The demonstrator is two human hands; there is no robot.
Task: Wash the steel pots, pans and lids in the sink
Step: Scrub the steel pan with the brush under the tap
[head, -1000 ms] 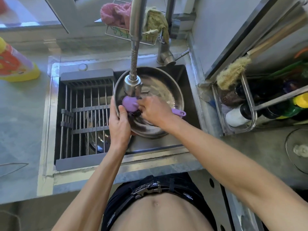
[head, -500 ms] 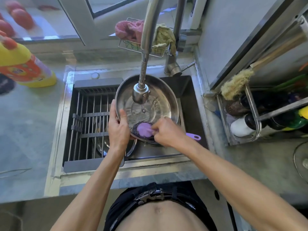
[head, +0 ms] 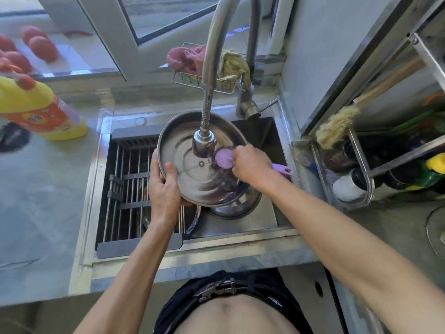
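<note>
Since a moment ago the purple brush (head: 224, 159) has travelled from the near side of the steel lid (head: 190, 169) to its right side, just under the spray head (head: 204, 143). The right hand (head: 250, 165) is curled tight round the brush handle, whose tail sticks out past the wrist. The left hand (head: 163, 186) grips the lid's left rim, thumb inside, tilting the underside up over the sink (head: 262, 133), above another steel pot (head: 231, 208).

To scrub well, I judge the left hand should turn the lid beneath the brush so each ring and the rim get covered, keeping the tilt so water drains.

Left of that grip a grey slatted rack (head: 130, 179) spans the basin; a yellow detergent bottle (head: 41, 112) lies on the counter beyond, cloths (head: 185, 59) hang behind the tap.
</note>
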